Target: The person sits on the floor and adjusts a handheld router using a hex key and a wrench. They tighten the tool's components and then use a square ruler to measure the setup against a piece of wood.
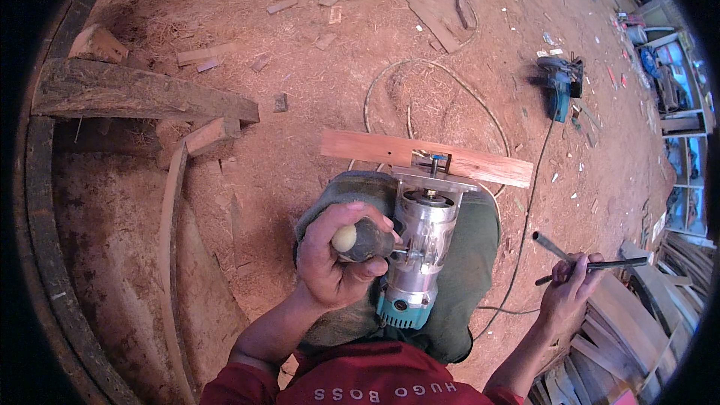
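Observation:
A trim router (427,232) with a silver body and teal end cap lies across my lap, its base and bit pointing away from me. My left hand (326,259) is closed around a screwdriver (364,241) with a dark handle and pale yellow end. Its thin shaft reaches the fitting on the router's side. Out to the right, my right hand (568,289) grips dark metal tools: a long black rod (626,262) and a grey tubular piece (550,244). Whether these two are joined is hidden by the fingers. Beyond the router base rests a reddish wooden strip (360,144).
A blue-green power tool (559,90) lies on the floor at the far right, trailing a cord. Another cable (450,71) loops ahead. Timber beams (142,90) stand left, planks (630,311) are piled at lower right, and shelves (682,135) line the right edge. Wood offcuts litter the floor.

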The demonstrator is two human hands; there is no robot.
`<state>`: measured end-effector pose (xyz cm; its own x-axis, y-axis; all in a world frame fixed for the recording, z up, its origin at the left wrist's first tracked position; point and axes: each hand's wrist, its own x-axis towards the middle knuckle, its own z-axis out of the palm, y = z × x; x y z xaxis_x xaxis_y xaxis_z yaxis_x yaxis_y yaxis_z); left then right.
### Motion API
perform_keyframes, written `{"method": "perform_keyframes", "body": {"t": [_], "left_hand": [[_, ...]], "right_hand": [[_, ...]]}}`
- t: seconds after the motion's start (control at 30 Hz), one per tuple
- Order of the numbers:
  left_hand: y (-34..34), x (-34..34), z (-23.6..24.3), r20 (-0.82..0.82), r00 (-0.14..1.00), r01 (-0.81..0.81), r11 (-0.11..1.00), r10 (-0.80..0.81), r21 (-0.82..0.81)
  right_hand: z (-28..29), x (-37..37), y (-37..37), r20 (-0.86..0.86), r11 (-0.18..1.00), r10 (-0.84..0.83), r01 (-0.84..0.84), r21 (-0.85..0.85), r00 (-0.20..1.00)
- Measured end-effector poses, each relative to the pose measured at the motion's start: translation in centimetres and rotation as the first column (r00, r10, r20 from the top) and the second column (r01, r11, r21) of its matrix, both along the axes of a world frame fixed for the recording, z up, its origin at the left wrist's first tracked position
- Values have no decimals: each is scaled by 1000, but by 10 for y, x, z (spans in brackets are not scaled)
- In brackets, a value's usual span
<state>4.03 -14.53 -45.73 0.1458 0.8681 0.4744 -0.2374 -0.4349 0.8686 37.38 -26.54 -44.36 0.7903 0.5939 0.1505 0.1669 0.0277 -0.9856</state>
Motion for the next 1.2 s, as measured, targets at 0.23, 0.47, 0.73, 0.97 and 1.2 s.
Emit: {"method": "perform_keyframes", "body": {"t": [0.23,0.47,0.73,0.97,1.2], "left_hand": [[-1,0,-1,16,1000,19,1000,-19,-10],[-7,-3,-4,-5,1000,-16,999,17,43],[-6,-3,-2,-25,1000,3,999,-2,48],[-10,-3,-4,33,999,9,1000,-9,29],[-10,-4,0,45,998,41,999,-42,21]], "right_hand": [[30,-34,-3,174,877,480,-476,-67,860],[25,-35,11,351,765,619,-641,-63,703],[19,-29,12,466,744,620,-662,-93,631],[8,-23,16,703,741,497,-670,-39,509],[2,-24,17,769,741,423,-671,9,478]]}}
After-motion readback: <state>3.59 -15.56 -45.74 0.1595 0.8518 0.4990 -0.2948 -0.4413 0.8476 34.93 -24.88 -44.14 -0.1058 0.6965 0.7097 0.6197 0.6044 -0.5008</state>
